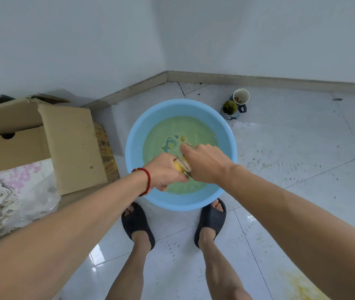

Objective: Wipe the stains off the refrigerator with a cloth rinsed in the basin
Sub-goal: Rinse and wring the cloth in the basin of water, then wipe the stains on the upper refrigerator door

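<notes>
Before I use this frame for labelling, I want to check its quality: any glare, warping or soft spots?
Head view: wide-angle bending curves the baseboard and stretches both forearms at the edges; window-like glare sits on the floor tiles; light is soft and even, with a faint shadow beside the cardboard box; the blue basin and both hands gripping the yellow cloth look reasonably sharp.

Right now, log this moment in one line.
stage: rinsing | cloth: gripped by left hand and right hand | over basin | fridge: unseen
</notes>
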A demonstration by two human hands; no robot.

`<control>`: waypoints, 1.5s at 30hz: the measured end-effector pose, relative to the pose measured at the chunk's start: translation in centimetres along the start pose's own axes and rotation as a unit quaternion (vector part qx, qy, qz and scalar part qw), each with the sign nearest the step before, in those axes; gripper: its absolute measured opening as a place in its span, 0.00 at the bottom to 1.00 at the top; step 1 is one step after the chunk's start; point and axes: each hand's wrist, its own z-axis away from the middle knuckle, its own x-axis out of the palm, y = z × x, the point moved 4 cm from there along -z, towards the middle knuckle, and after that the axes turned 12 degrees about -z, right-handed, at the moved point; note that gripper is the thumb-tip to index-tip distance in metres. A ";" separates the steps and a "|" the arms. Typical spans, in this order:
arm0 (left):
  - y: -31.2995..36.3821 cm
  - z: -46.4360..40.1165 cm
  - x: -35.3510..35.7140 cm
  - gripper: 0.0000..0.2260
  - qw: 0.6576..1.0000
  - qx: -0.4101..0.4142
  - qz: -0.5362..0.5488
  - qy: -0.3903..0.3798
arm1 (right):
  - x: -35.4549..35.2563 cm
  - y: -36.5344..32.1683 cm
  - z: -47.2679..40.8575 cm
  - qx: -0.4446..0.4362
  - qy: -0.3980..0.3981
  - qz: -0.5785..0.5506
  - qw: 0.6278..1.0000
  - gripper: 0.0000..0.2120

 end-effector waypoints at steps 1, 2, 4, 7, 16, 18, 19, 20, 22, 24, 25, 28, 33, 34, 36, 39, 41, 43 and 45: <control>0.4 0.6 -0.7 0.10 0.999 0.034 -0.018 -0.004 | -0.5 0.1 0.2 0.014 -0.014 -0.056 0.998 0.17; 0.8 1.5 -1.5 0.14 0.997 0.065 -0.032 0.001 | -1.1 0.0 0.5 0.026 -0.021 -0.110 0.993 0.19; 2.0 3.9 -3.5 0.17 0.991 0.121 -0.025 0.044 | -3.2 -0.6 1.4 0.042 -0.024 -0.179 0.983 0.22; 4.8 8.5 -6.7 0.18 0.972 0.190 0.006 0.138 | -8.3 -2.2 4.2 0.071 -0.039 -0.287 0.954 0.21; 18.4 29.6 -17.5 0.20 0.894 0.378 0.059 0.234 | -26.8 -12.1 18.0 -0.027 0.044 -0.668 0.742 0.25; 20.4 32.5 -18.4 0.20 0.877 0.408 0.086 0.239 | -28.5 -14.7 20.0 -0.041 0.089 -0.681 0.726 0.22; 21.7 34.4 -18.9 0.19 0.866 0.429 0.094 0.240 | -29.6 -15.9 21.5 -0.047 0.128 -0.666 0.733 0.20; 22.7 35.8 -19.1 0.17 0.856 0.447 0.104 0.237 | -30.6 -17.0 22.9 -0.050 0.167 -0.648 0.741 0.19; 24.4 38.3 -18.9 0.10 0.844 0.485 0.124 0.192 | -32.0 -19.0 26.2 -0.057 0.258 -0.605 0.751 0.16; 26.6 40.8 -18.2 0.02 0.838 0.512 0.132 0.135 | -33.2 -20.3 30.0 -0.044 0.350 -0.572 0.741 0.15; 27.3 41.6 -17.9 0.05 0.834 0.520 0.128 0.130 | -33.6 -21.0 31.6 -0.034 0.372 -0.570 0.732 0.15; 29.8 43.4 -16.2 0.08 0.824 0.553 0.081 0.096 | -33.3 -22.4 35.6 -0.002 0.412 -0.573 0.708 0.16; 33.5 46.5 -10.9 0.19 0.784 0.617 0.009 0.060 | -31.5 -21.8 42.3 0.074 0.563 -0.586 0.578 0.12; 34.2 47.3 -9.5 0.19 0.781 0.622 -0.001 0.059 | -31.0 -21.5 43.8 0.085 0.595 -0.587 0.543 0.12; 35.5 48.5 -7.0 0.17 0.766 0.639 -0.036 0.065 | -30.4 -21.2 46.6 0.101 0.640 -0.588 0.484 0.11; 37.3 50.4 -3.1 0.13 0.733 0.663 -0.111 0.102 | -29.5 -20.0 51.9 0.098 0.689 -0.619 0.364 0.10; 37.7 51.5 -0.7 0.11 0.729 0.664 -0.146 0.087 | -28.8 -19.2 56.2 0.057 0.696 -0.671 0.251 0.13; 37.7 52.5 3.4 0.11 0.737 0.643 -0.210 0.007 | -27.8 -18.4 61.2 -0.008 0.678 -0.719 0.149 0.19; 38.6 53.6 7.6 0.06 0.750 0.617 -0.233 -0.050 | -26.7 -18.1 66.0 -0.041 0.666 -0.732 0.139 0.20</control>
